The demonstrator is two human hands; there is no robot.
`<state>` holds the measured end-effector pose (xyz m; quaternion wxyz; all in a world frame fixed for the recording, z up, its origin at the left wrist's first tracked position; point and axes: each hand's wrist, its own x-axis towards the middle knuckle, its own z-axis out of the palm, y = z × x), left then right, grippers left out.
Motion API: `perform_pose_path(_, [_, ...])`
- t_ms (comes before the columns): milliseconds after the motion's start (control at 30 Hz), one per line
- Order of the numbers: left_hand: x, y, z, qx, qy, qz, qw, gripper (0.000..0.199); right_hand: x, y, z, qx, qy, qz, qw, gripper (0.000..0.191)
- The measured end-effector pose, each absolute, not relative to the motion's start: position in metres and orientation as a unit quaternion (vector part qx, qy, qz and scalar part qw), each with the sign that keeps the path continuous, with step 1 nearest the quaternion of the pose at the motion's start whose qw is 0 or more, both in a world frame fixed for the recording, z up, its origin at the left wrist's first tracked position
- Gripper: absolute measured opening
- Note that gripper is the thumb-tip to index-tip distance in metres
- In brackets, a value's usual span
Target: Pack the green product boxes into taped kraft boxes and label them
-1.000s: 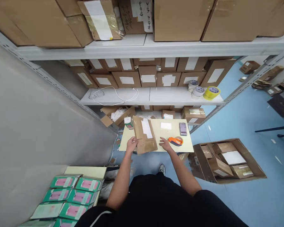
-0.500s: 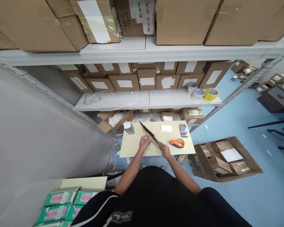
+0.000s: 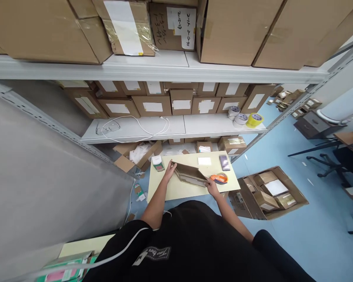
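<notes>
Between my two hands a brown cardboard box (image 3: 191, 172) is held above the pale yellow table (image 3: 176, 192), partly opened out, its inside showing. My left hand (image 3: 170, 170) grips its left end, fingers closed on the edge. At the right end, my right hand (image 3: 212, 185) is closed on the cardboard. Just beyond that hand lies an orange tape dispenser (image 3: 219, 178). A small white and green box (image 3: 158, 163) stands at the table's left. A white card (image 3: 204, 161) and a purple pack (image 3: 224, 162) lie toward the back.
A grey shelf rack (image 3: 153, 135) with labelled cartons rises behind the table; tape rolls (image 3: 254, 120) sit on it. An open carton (image 3: 139, 154) stands at the back left. On the floor at right is a large carton (image 3: 270, 194) holding several boxes.
The cardboard went from a narrow, nearly flat form to a box shape with its inside visible. My left hand moved left and away to its end; my right hand shifted slightly right.
</notes>
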<state>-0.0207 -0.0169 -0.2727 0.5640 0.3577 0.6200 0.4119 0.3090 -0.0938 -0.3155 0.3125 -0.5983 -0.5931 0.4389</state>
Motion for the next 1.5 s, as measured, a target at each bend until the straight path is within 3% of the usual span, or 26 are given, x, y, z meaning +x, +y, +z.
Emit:
perform_pose_path(133, [-0.021,-0.031,-0.287,0.407,0.599,0.406,0.558,0.097,0.285,-0.081,-0.319,-0.594,-0.535,0.495,0.341,0.081])
perform_pose_path(233, [-0.024,-0.039,-0.297,0.418,0.594,0.415,0.548,0.087,0.273,-0.07,-0.317,-0.586,-0.539,0.492,0.352,0.091])
perform_pose_path(367, [-0.026,-0.045,-0.306,0.414,0.584,0.44,0.542,0.06,0.273,-0.065,-0.312,-0.563,-0.581,0.486,0.331,0.082])
perform_pose_path(567, [-0.016,-0.046,-0.309,0.439,0.611,0.472,0.46,0.052,0.282,-0.066,-0.308,-0.564,-0.57,0.512,0.308,0.075])
perform_pose_path(800, [-0.018,-0.039,-0.303,0.418,0.605,0.457,0.5,0.029,0.281,-0.06,-0.315,-0.575,-0.574,0.474,0.339,0.057])
perform_pose_path(1033, [-0.019,-0.056,-0.294,0.348,0.605,0.425,0.577,0.044,0.268,-0.062,-0.322,-0.668,-0.536,0.411,0.311,0.073])
perform_pose_path(1267, [0.011,-0.056,-0.286,0.425,0.712,0.36,0.428,0.043,0.265,-0.04,-0.303,-0.647,-0.559,0.456,0.247,0.08])
perform_pose_path(1500, [-0.006,-0.046,-0.294,0.441,0.73,0.341,0.394,0.037,0.327,-0.036,-0.305,-0.626,-0.54,0.488,0.28,0.071])
